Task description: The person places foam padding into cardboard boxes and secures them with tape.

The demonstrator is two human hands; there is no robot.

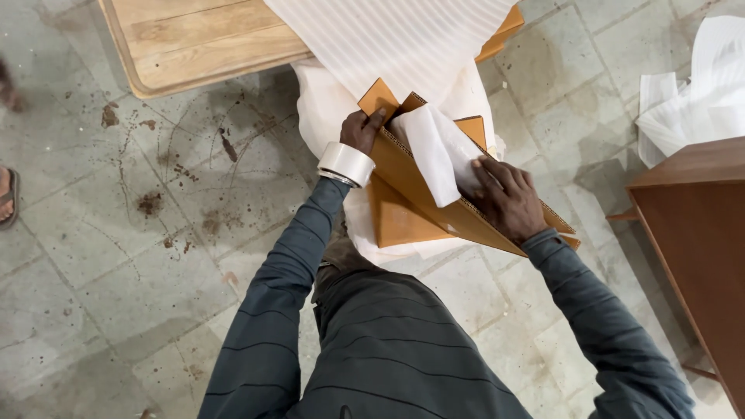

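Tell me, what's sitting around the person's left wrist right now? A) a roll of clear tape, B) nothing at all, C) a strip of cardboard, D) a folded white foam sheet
A: a roll of clear tape rings the wrist just behind the left hand, which grips the upper edge of the cardboard piece, while the right hand presses the white foam sheet against it.

A brown corrugated cardboard piece (423, 190), folded into a long angled shape, slants from upper left down to lower right above white foam sheeting. A white foam strip (434, 155) lies tucked across it. A clear tape roll (346, 164) rings the wrist.
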